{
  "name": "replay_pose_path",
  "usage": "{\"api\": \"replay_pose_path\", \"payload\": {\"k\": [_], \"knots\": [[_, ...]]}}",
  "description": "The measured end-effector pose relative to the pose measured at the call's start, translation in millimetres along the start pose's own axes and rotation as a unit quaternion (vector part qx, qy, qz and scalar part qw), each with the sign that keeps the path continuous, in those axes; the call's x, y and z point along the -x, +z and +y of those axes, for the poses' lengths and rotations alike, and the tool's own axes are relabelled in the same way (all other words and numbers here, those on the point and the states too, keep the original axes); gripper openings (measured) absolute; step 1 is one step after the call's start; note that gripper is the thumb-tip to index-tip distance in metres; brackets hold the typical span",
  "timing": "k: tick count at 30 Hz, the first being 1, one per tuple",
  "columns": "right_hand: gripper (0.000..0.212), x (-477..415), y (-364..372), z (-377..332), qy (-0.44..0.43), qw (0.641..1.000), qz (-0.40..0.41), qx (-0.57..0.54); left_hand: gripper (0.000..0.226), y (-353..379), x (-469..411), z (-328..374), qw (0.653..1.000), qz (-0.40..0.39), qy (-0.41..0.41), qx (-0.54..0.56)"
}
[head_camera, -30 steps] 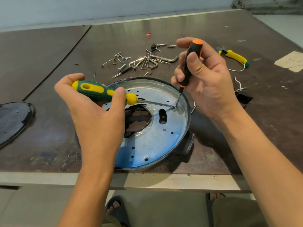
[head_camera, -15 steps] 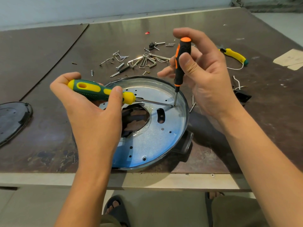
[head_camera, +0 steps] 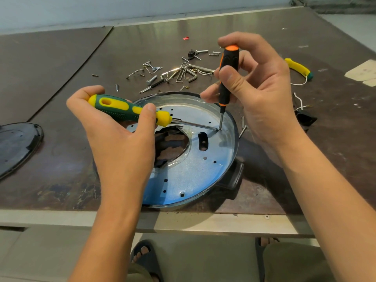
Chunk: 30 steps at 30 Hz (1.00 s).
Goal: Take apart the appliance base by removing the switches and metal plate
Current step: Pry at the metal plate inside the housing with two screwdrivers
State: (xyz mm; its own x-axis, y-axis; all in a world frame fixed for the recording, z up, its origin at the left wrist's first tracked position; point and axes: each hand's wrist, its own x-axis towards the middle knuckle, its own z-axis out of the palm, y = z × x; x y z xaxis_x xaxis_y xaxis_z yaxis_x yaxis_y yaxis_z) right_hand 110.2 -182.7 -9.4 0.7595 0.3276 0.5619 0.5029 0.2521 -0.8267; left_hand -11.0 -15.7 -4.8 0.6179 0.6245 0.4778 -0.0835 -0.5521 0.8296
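At the left edge of the frame a black oval plastic cover (head_camera: 16, 147) lies on the brown table (head_camera: 61, 58). Left of centre, the left hand (head_camera: 120, 135) curls round a green and yellow screwdriver (head_camera: 126, 108), its shaft lying across the round silvery metal plate (head_camera: 193, 169) seated in the black appliance base (head_camera: 234, 178) at lower centre. Right of centre, the right hand (head_camera: 264, 94) pinches an upright black and orange screwdriver (head_camera: 226, 78), tip on the plate

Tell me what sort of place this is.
Probably a repair or dismantling workshop bench: a worn, stained table, a scatter of loose screws and hex keys, and an opened appliance base with its metal plate exposed.
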Motion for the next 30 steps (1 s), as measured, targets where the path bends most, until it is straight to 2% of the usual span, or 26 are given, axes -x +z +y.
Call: {"api": "replay_pose_path", "payload": {"k": [4, 8, 14, 21, 26, 30], "knots": [[0.036, 0.9, 1.7, -3.1, -0.012, 0.998, 0.026, 0.053, 0.042, -0.1, 0.4, 0.1, 1.0, -0.002, 0.0, 0.003], [0.036, -1.9, 1.2, -1.5, -0.015, 0.997, 0.03, 0.066, 0.041, 0.4, 1.2, -1.4, 1.0, -0.003, -0.001, 0.005], [0.048, -4.3, 5.8, 3.4, -0.045, 0.996, 0.021, 0.074, 0.04, 1.3, -1.2, -6.4, 1.0, -0.012, -0.005, -0.008], [0.031, -3.7, 0.1, 5.1, -0.017, 0.998, 0.014, 0.056, 0.039, 1.0, 1.2, -5.5, 1.0, -0.007, -0.01, 0.002], [0.034, -7.7, 0.6, 3.4, -0.034, 0.986, 0.074, 0.144, 0.039, 2.2, 2.4, -4.8, 1.0, -0.014, -0.02, 0.005], [0.041, -8.0, -1.5, 3.6, -0.021, 0.995, 0.058, 0.082, 0.038, 1.9, 1.7, -6.1, 1.0, -0.008, -0.016, -0.003]]}}
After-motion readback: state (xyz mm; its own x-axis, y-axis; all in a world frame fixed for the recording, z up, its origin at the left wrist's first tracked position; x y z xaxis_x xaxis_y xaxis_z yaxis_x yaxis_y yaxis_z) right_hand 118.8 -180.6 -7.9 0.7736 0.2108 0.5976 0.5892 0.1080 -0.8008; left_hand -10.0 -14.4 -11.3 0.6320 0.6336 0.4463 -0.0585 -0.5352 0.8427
